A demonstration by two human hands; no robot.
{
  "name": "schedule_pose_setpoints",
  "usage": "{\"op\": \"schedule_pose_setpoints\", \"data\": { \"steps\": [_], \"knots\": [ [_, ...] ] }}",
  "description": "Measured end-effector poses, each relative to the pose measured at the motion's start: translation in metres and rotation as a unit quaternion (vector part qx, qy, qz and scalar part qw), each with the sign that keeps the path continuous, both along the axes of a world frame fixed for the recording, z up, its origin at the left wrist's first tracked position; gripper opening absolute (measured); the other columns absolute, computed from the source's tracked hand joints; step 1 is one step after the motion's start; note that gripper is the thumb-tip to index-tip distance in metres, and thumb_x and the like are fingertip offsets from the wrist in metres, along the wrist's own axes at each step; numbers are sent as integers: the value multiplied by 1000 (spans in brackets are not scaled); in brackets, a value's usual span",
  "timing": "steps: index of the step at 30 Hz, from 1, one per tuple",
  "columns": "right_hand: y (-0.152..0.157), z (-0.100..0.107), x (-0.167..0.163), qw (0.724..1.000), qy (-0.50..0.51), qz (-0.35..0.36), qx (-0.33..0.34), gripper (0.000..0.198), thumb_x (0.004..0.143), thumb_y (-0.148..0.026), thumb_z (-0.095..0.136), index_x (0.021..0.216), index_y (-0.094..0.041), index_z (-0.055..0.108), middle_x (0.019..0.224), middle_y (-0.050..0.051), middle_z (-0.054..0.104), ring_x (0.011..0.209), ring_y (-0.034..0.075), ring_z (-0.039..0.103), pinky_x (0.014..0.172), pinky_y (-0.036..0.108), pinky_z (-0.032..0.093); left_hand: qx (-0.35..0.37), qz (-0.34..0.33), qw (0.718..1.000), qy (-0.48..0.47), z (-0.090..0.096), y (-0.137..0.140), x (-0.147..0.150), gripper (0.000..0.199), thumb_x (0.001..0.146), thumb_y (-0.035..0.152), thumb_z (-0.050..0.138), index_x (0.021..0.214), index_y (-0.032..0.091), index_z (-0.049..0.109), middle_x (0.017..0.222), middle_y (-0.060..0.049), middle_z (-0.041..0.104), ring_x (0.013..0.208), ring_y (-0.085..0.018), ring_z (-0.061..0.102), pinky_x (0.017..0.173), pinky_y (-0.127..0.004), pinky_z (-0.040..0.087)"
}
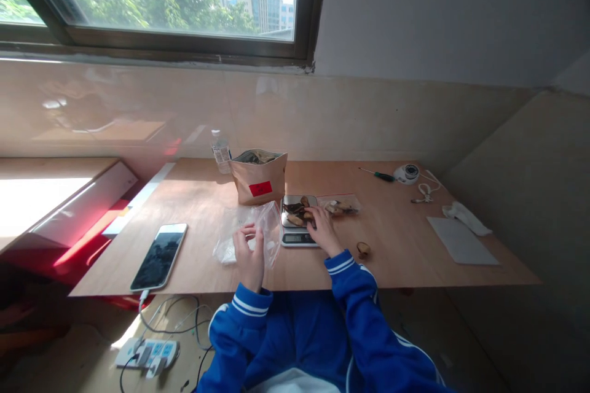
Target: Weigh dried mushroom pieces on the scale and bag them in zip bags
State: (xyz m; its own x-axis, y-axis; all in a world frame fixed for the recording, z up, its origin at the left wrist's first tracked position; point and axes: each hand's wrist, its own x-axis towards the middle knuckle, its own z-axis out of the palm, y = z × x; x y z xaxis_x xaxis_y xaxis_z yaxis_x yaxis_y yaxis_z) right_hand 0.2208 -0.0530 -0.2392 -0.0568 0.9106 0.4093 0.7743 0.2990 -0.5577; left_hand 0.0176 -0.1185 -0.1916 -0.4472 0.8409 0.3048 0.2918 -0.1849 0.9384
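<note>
A small digital kitchen scale (299, 239) lies on the table before me, with brown, wrinkled pieces that look like dried mushrooms (295, 220) on its metal plate. My right hand (324, 232) reaches over the plate's right side, fingers and thumb closed around a piece at the edge of the pile. Left of the scale is a clear zip bag (271, 227), partly raised. My left hand (250, 255) is in front of it, fingers curled towards the thumb on the plastic. Behind the scale, another clear bag (353, 204) holds more pieces. A single dried piece (363, 250) lies to the right.
An open brown paper pouch (249, 179) with a red label stands behind the scale, beside a water bottle (221, 152). A charging phone (160, 256) lies left. Further right are a screwdriver (383, 177), a white camera (407, 174), a white sheet (462, 241) and a crumpled cloth (466, 218).
</note>
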Motion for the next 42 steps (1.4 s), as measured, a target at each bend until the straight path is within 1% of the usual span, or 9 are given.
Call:
{"op": "schedule_pose_setpoints", "data": {
  "steps": [3, 6, 13, 17, 22, 27, 31, 37, 42],
  "knots": [
    [1, -2, 9, 1000, 5, -3, -11, 34, 78, -12, 49, 109, -17, 62, 109, 13, 61, 106, 28, 53, 93, 48, 44, 6, -30, 1000, 4, -1, 4, -3, 22, 86, 40, 51, 81, 20, 46, 112, -10, 56, 111, -23, 53, 95, -42, 41],
    [-4, 7, 12, 998, 53, -17, 3, 28, 84, -18, 48, 107, -18, 63, 104, 12, 64, 102, 27, 56, 90, 46, 46, -29, -66, 997, -42, -3, 11, -2, 22, 85, 40, 51, 80, 20, 43, 116, -12, 57, 110, -23, 55, 93, -43, 44],
    [-22, 65, -27, 955, 296, -19, -11, 32, 87, -38, 53, 110, -17, 61, 94, 8, 68, 79, 19, 64, 75, 33, 53, -27, -90, 995, -42, -13, 27, 14, 22, 85, 41, 50, 80, 20, 42, 114, -14, 55, 114, -26, 53, 93, -46, 43],
    [-33, 87, -50, 964, 256, 35, -52, 34, 87, -39, 55, 113, -18, 60, 86, 5, 70, 77, 19, 64, 77, 33, 50, -13, -91, 995, -22, -18, 29, 21, 20, 88, 39, 46, 80, 21, 41, 110, -14, 55, 114, -27, 52, 99, -51, 37],
    [-29, 72, -46, 988, 152, 33, 12, 27, 94, -29, 41, 104, -22, 65, 105, 7, 65, 102, 21, 57, 93, 37, 42, -50, -68, 994, -66, -20, 27, 18, 20, 89, 40, 44, 82, 22, 40, 112, -15, 54, 115, -27, 52, 99, -52, 38],
    [-20, 32, -43, 998, 5, -56, -4, 20, 86, -20, 50, 98, -18, 65, 104, 13, 59, 98, 28, 52, 87, 45, 41, -62, -47, 994, -81, -15, 25, 15, 21, 89, 42, 44, 83, 22, 39, 113, -15, 53, 118, -28, 50, 100, -51, 38],
    [-21, 17, -45, 995, -69, -68, -19, 18, 82, -13, 53, 95, -18, 63, 107, 14, 57, 96, 30, 50, 82, 44, 41, -80, -39, 991, -100, -11, 25, 16, 21, 89, 41, 44, 82, 23, 38, 109, -14, 54, 117, -28, 50, 101, -50, 38],
    [-25, 33, -41, 998, 32, -59, 0, 9, 83, -13, 54, 87, -19, 60, 88, 7, 65, 89, 26, 55, 83, 40, 43, -99, -46, 987, -119, -10, 25, 19, 23, 88, 44, 46, 84, 22, 38, 109, -14, 53, 113, -27, 52, 97, -48, 41],
    [-31, 70, -46, 991, 99, 26, 82, 12, 86, -16, 52, 92, -21, 62, 102, 6, 65, 102, 22, 57, 92, 37, 43, -86, -49, 988, -118, -12, 24, 21, 25, 87, 46, 47, 85, 21, 41, 110, -14, 53, 111, -28, 54, 96, -51, 41]
  ]
}}
